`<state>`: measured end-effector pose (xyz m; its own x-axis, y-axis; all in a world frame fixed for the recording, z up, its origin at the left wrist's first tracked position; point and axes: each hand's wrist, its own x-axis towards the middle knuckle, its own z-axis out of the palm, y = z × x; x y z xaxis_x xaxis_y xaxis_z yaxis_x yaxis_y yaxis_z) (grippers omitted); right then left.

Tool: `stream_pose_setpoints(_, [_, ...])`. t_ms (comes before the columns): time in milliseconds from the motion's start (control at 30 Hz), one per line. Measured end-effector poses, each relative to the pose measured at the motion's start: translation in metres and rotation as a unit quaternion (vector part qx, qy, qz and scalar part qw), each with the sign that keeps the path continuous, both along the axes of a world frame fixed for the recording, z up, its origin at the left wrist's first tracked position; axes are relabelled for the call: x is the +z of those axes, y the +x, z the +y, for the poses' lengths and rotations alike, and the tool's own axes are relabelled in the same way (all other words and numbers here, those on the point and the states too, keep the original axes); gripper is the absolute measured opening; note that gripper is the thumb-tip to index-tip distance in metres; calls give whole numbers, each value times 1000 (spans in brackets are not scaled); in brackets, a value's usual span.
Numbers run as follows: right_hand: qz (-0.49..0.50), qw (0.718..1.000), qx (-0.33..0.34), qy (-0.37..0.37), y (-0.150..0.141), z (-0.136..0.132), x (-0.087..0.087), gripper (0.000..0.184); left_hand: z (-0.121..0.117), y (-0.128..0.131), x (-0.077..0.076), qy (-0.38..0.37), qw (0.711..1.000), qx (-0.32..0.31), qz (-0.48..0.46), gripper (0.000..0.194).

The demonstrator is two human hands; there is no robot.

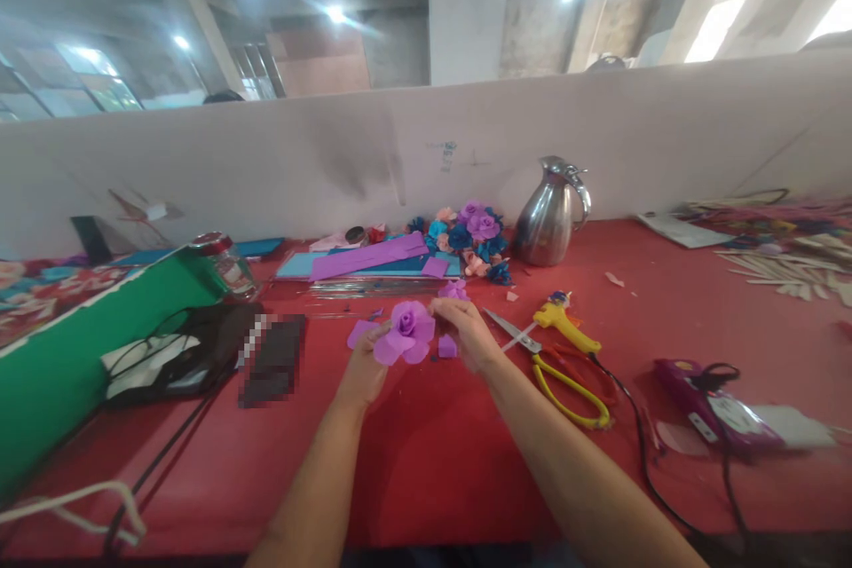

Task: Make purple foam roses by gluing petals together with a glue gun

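Note:
A purple paper flower (405, 333) with a curled centre and broad petals faces me above the red table. My left hand (365, 368) is closed on it from below left; the stem end is hidden behind the petals. At the flower's right edge, the fingertips of my right hand (468, 333) are pinched together on a petal. Another purple flower (453, 288) lies just behind my right hand. Purple paper pieces lie around, one square (448, 346) between the hands and one sheet (361, 333) behind my left hand.
Right of my hands lie scissors (569, 390) and a yellow glue gun (565, 326) with a trailing cord. Finished flowers (476, 226) and a steel jug (547, 217) stand by the wall. Paper strips (373, 256), a glass jar (226, 266) and a green divider (86, 342) are leftward.

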<state>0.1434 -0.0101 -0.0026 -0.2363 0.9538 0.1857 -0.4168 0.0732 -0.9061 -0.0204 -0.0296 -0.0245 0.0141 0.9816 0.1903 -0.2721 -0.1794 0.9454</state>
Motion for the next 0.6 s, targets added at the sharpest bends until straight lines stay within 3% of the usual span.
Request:
stream_pose_setpoints(233, [7, 1000, 28, -1, 1, -9, 18, 33, 2, -2, -14, -22, 999, 30, -9, 20])
stream_pose_setpoints(600, [41, 999, -4, -15, -1, -7, 14, 28, -3, 8, 5, 2, 999, -39, 23, 12])
